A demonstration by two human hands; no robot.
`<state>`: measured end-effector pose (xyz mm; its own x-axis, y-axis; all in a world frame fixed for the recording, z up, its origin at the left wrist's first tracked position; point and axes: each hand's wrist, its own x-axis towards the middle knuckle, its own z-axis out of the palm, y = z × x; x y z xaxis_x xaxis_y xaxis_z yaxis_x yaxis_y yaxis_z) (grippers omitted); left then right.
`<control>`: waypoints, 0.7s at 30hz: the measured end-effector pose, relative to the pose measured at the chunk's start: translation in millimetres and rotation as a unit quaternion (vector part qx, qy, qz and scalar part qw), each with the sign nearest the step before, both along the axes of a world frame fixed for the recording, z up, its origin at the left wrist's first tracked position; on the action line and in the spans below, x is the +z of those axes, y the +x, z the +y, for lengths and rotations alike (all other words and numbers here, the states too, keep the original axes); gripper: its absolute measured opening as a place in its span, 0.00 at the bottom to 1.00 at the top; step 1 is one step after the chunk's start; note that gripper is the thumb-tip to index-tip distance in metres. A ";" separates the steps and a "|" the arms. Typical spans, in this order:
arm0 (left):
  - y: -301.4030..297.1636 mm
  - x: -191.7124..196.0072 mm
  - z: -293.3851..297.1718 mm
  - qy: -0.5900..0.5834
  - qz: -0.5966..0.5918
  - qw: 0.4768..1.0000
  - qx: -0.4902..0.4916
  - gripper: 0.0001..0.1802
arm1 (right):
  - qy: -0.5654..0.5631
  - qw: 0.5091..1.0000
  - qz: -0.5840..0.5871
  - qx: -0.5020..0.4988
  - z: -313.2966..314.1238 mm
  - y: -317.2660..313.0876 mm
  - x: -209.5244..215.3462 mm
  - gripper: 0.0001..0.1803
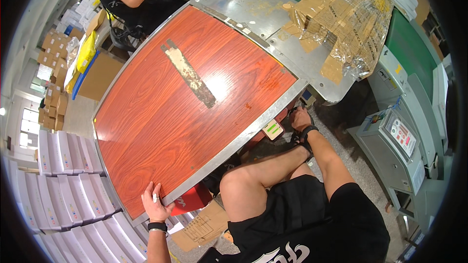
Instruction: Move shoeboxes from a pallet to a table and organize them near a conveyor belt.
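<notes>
At the near corner of the wood-grain worktop (156, 112), the left hand (156, 208) is resting, fingers extended, while farther out, well apart, the right hand (301, 118) is sitting below the edge beside a green-marked panel (273, 129), its grip unclear, handling there seemingly being under way, with finished and remaining steps not showing.

I see the tabletop (161, 102) spread flat across the middle of my view, its red-brown wood grain glossy and bordered by dull metal edging (243, 133). A worn strip (189, 74), pale with dark patches, crosses its upper half at a slant. Just below the near edge I make out a small pale panel (273, 129) with green bars, tilted and facing up.
</notes>
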<state>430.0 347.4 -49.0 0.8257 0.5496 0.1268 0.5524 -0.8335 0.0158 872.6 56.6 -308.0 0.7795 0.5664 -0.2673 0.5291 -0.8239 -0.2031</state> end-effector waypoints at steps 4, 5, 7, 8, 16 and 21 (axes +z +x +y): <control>0.1 0.8 -0.5 0.001 0.003 1.000 0.002 0.39 | -0.032 0.999 0.010 -0.001 4.2 0.0 8.1 0.16; -0.6 0.6 -0.1 0.001 0.004 1.000 0.003 0.39 | -0.032 0.999 0.010 0.000 5.1 0.2 7.4 0.16; -0.8 -0.4 0.8 0.006 0.003 1.000 -0.004 0.39 | -0.025 0.999 0.026 -0.019 4.1 1.3 6.4 0.16; -0.2 0.3 0.5 0.006 0.003 1.000 -0.004 0.39 | -0.025 0.999 0.026 -0.020 4.1 2.0 5.4 0.16; 2.3 3.1 -1.8 0.006 0.010 1.000 -0.001 0.38 | 0.040 0.999 -0.010 -0.006 2.5 -0.9 7.4 0.12; 0.0 -0.2 0.3 0.004 0.007 1.000 -0.002 0.39 | 0.000 1.000 0.005 -0.003 4.6 2.1 9.9 0.14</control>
<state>430.0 347.6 -49.2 0.8301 0.5445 0.1203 0.5483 -0.8363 0.0014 874.7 61.2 -298.1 0.7808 0.5610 -0.2751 0.5215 -0.8276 -0.2078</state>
